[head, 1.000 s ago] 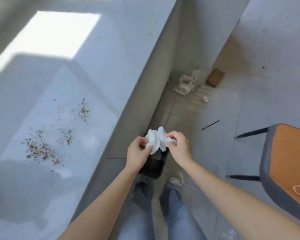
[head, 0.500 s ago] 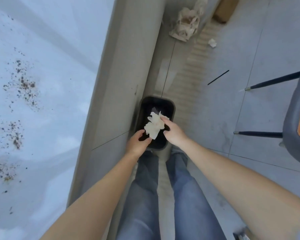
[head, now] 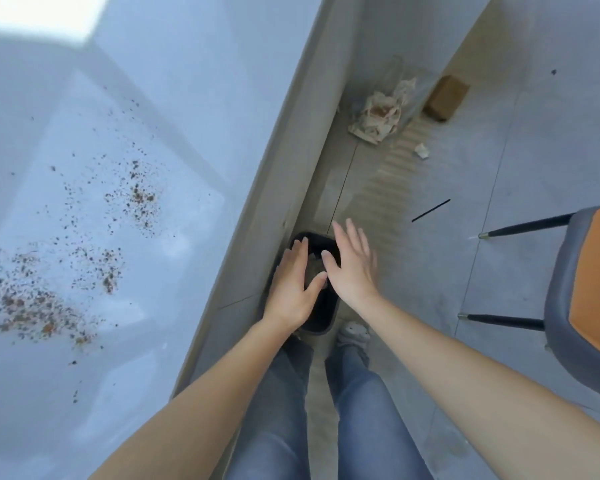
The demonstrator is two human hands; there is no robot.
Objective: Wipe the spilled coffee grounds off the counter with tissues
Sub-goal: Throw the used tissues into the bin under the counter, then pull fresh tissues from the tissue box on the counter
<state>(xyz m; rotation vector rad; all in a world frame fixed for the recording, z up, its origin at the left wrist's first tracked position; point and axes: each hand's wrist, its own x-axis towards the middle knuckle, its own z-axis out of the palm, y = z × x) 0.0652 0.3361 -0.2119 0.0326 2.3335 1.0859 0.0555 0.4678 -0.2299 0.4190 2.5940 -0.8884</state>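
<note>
Head view: left hand (head: 291, 289) and right hand (head: 352, 268) flat, empty, over black plastic bin (head: 321, 320); crumpled pale tissue (head: 314, 268) below, between them; brown coffee grounds (head: 32, 299) well left.

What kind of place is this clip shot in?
Probably a home or office kitchen area: a pale counter strewn with coffee grounds, a black bin on tiled floor, a chair nearby.

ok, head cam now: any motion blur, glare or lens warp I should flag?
Head view: right hand smeared by motion blur, left hand sharper; sun patch on the counter blown out; coffee grounds readable; bin interior too dark; wide-angle stretch toward the frame edges.
</note>
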